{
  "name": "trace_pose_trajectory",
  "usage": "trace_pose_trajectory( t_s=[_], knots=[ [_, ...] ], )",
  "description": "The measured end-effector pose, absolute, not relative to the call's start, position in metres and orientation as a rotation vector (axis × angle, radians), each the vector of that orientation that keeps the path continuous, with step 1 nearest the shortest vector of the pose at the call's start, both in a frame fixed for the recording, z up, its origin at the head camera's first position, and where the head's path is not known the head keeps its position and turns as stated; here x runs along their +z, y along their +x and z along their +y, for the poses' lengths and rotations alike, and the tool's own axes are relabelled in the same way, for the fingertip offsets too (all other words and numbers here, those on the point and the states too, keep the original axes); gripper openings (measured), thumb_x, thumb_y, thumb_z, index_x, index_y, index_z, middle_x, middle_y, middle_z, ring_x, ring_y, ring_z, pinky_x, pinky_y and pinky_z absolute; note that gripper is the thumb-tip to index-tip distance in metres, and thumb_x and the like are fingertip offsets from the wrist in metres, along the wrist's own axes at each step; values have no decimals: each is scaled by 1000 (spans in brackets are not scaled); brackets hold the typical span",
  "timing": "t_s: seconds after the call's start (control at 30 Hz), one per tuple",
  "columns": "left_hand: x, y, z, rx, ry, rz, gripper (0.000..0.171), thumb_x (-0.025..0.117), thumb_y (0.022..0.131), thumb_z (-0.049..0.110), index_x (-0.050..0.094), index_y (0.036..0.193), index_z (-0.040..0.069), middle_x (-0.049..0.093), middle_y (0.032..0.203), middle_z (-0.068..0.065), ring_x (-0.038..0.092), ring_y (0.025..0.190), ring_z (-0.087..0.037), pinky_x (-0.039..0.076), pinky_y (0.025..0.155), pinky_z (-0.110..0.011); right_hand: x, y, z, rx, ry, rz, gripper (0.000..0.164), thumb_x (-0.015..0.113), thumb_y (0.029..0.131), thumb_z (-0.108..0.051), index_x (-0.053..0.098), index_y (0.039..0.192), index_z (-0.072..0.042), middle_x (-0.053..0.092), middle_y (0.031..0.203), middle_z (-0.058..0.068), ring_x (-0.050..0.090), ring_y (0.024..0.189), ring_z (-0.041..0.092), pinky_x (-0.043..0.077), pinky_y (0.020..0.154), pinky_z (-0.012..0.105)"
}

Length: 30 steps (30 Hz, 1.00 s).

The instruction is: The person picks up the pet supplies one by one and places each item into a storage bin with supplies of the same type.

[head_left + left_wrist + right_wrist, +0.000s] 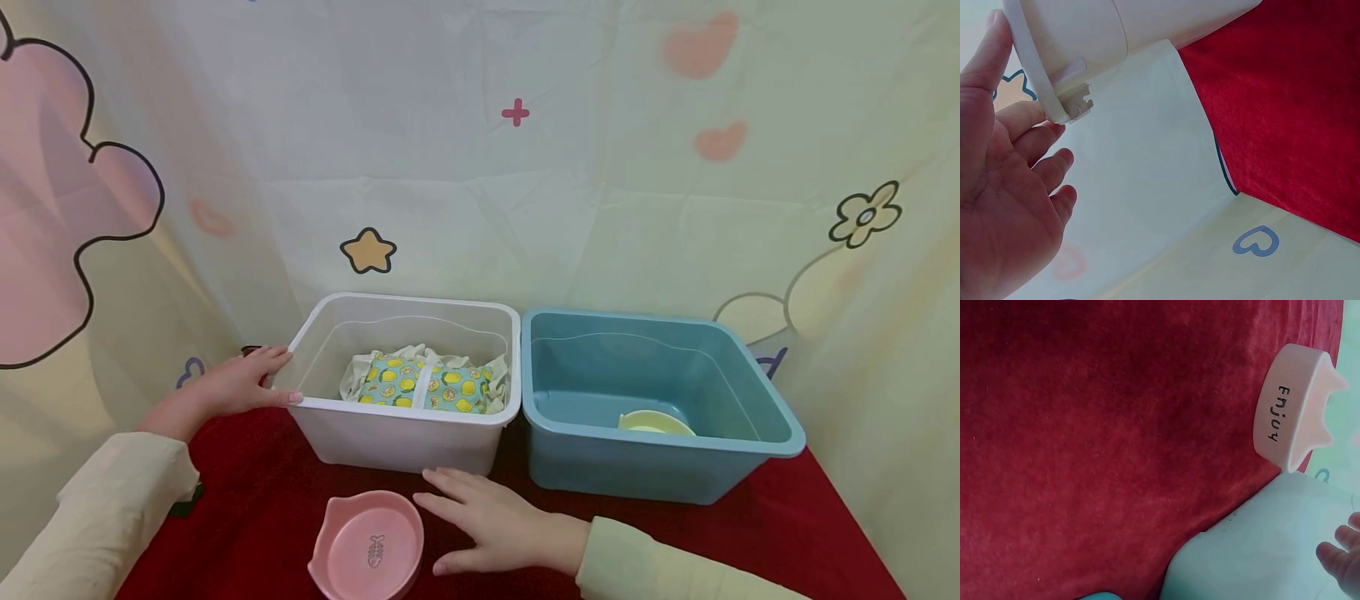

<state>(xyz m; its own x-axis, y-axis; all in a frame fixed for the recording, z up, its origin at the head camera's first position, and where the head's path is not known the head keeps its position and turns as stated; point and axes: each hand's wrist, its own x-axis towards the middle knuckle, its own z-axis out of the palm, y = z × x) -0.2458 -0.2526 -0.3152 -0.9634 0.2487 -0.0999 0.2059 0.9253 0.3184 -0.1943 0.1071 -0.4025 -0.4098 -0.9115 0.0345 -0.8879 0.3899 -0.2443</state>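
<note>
My left hand (238, 382) rests on the left end of a white plastic bin (397, 437), fingers and thumb spread along its rim. In the left wrist view this hand's fingertips touch the bin's edge, the other fingers loosely bent. My right hand (502, 521) hovers in front of the bins with spread fingers and holds nothing. Just left of it stands a pink cat-eared bowl (348, 542) with a fishbone print inside; in the right wrist view its side reads "Enjoy". Inside the white bin lies a lemon-print fabric bundle (390, 385) with a white band, on pale cloth.
A blue plastic bin (637, 467) stands right beside the white one. Within it sits a pale yellow bowl (656, 422), partly hidden by the front wall. Red cloth (232, 517) covers the table, and a printed curtain (450, 208) hangs close behind the bins.
</note>
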Motion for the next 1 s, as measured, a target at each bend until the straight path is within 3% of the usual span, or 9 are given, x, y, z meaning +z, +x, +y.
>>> trace_pose_trajectory(
  t_s=[1.0],
  knots=[
    [-315,-246,-253,464,348,2943,89,60,76,52,27,135,-6,26,136,-32,35,115,-48,34,84,-65,-431,-193,97,-502,-1361,2475,75,49,77,-62,27,139,-25,21,147,1,26,133,21,36,99,43]
  ],
)
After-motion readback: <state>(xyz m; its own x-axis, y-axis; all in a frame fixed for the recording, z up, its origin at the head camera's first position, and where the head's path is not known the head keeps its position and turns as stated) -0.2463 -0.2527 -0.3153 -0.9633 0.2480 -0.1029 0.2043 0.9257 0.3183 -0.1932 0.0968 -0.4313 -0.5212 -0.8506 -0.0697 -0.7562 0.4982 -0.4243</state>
